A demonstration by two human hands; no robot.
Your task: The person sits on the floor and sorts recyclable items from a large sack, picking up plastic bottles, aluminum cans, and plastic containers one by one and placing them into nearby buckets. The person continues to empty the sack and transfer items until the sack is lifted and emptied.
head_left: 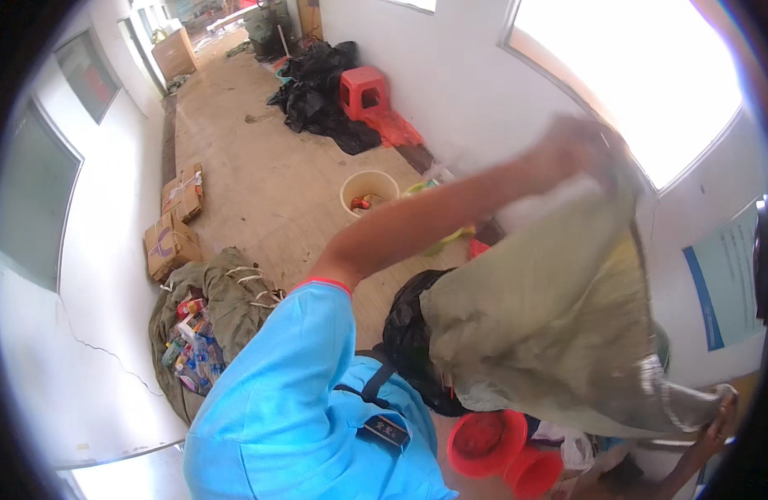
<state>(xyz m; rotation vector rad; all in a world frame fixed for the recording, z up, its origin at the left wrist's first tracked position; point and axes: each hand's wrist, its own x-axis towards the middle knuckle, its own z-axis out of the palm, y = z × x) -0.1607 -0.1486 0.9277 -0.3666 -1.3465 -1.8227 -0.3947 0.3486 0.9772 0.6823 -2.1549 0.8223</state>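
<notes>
A large olive-green cloth sack (542, 308) hangs stretched between my two hands on the right. My left hand (588, 148) is raised high near the window, closed on the sack's upper edge and blurred by motion. Lower down at the far right, my right hand (720, 419) grips a pale-edged corner of the cloth. Black plastic bag material (410, 333) shows behind the sack's left side. Below the sack stand a red basin (486, 442) and a smaller red container (534, 472). What is inside the sack, if anything, is hidden.
Another olive sack (234, 287) full of plastic bottles (199, 354) lies at the left, beside cardboard boxes (172, 246). A cream bucket (369, 193) stands mid-floor. Farther off are a red stool (365, 92) and black plastic bags (317, 96) along the wall.
</notes>
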